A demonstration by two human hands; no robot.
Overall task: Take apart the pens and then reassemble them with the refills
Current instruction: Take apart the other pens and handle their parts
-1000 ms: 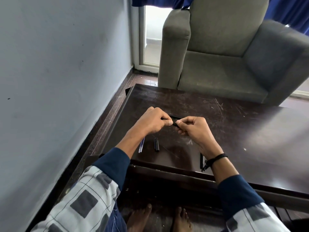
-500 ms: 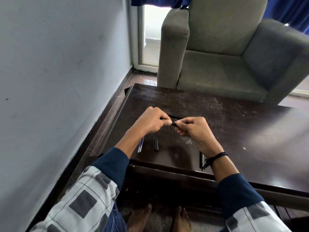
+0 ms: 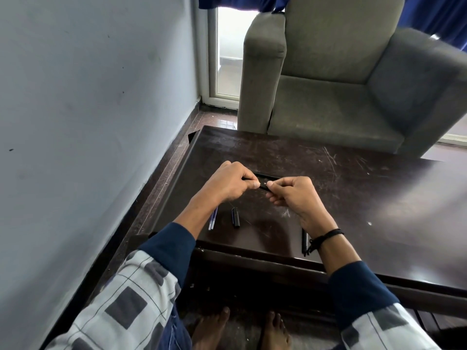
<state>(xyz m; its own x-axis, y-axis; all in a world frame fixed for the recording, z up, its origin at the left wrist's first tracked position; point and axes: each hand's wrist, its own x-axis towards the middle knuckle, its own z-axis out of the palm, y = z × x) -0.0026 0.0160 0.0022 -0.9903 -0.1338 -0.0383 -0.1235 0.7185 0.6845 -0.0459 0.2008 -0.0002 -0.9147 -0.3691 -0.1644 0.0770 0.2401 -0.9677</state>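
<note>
One black pen (image 3: 262, 186) is pinched between left hand (image 3: 225, 184) and right hand (image 3: 294, 197); loose refills (image 3: 213, 219) near the left hand suggest reassembly remains.

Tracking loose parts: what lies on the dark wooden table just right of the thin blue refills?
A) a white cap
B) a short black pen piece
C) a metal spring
B: a short black pen piece lies beside the thin blue refills on the dark wooden table, apart from them.
</note>
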